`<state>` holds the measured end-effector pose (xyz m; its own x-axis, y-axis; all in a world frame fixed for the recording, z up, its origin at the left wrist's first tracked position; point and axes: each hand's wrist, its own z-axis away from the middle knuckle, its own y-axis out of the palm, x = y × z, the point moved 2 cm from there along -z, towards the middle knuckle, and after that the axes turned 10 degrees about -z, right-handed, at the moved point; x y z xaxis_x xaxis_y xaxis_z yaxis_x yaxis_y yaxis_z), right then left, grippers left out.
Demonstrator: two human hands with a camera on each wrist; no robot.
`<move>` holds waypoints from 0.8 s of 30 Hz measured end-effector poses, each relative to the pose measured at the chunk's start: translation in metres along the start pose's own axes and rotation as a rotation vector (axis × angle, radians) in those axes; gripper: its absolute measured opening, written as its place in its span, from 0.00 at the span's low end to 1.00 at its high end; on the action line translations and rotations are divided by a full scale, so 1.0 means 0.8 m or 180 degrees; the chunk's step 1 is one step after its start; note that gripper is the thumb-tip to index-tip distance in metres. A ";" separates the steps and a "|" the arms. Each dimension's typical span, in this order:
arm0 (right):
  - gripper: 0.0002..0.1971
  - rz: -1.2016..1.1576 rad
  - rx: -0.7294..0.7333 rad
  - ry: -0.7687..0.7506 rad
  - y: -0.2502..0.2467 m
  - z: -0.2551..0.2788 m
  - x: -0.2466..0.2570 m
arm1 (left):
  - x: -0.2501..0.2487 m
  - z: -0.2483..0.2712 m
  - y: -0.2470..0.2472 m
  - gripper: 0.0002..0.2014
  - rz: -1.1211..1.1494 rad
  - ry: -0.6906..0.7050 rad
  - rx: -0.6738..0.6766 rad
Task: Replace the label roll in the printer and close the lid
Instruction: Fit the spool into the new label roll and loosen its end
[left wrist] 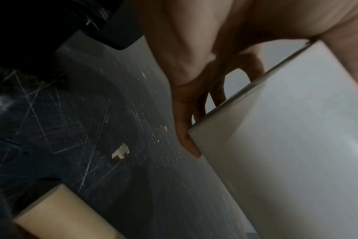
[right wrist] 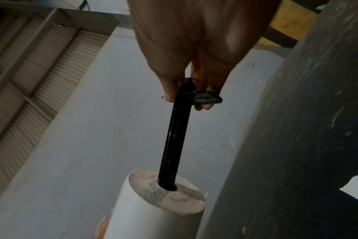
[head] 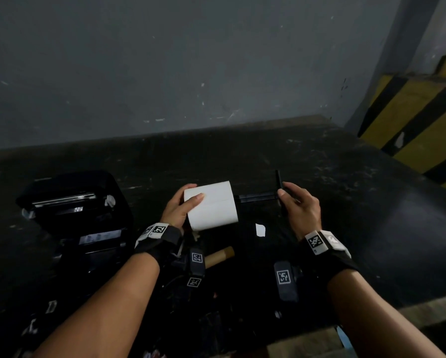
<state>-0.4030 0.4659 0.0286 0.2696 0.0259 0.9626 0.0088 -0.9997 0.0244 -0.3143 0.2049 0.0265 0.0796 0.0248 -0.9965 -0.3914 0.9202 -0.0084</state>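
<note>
My left hand (head: 182, 206) grips a full white label roll (head: 211, 205), thumb across its top; in the left wrist view the roll (left wrist: 292, 137) fills the right side with fingers (left wrist: 186, 129) curled round its end. A black spindle (head: 257, 196) sticks partway into the roll's core, seen in the right wrist view as a black spindle (right wrist: 174, 139) entering the roll's end (right wrist: 165, 187). My right hand (head: 294, 200) pinches the spindle's flat end plate (right wrist: 202, 97). The black printer (head: 77, 215) stands at the left with its lid raised.
An empty brown cardboard core (head: 219, 256) lies on the dark scratched table (head: 346, 202) near my left wrist. A white label scrap (head: 260, 229) lies below the roll. A grey wall stands behind, a yellow-and-black striped pillar (head: 418, 120) at the right.
</note>
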 end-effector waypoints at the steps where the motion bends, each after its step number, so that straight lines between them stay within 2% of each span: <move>1: 0.16 -0.0015 0.0013 0.0023 0.000 0.000 -0.002 | -0.001 0.001 -0.001 0.17 0.0012 0.0000 0.0000; 12: 0.15 -0.0240 -0.0056 0.0089 -0.001 -0.002 -0.001 | -0.011 0.010 0.002 0.12 0.0070 0.0030 0.0082; 19: 0.14 -0.0223 0.0064 0.0112 -0.004 0.001 0.002 | -0.015 0.014 0.003 0.11 0.0061 0.0063 0.0071; 24: 0.15 -0.0228 0.0351 -0.0010 0.004 0.011 0.013 | -0.013 0.016 0.005 0.11 0.0058 -0.0009 0.0176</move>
<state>-0.3914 0.4627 0.0363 0.2675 0.0973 0.9586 0.1339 -0.9890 0.0631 -0.3050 0.2129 0.0381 0.0756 0.0429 -0.9962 -0.3417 0.9397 0.0146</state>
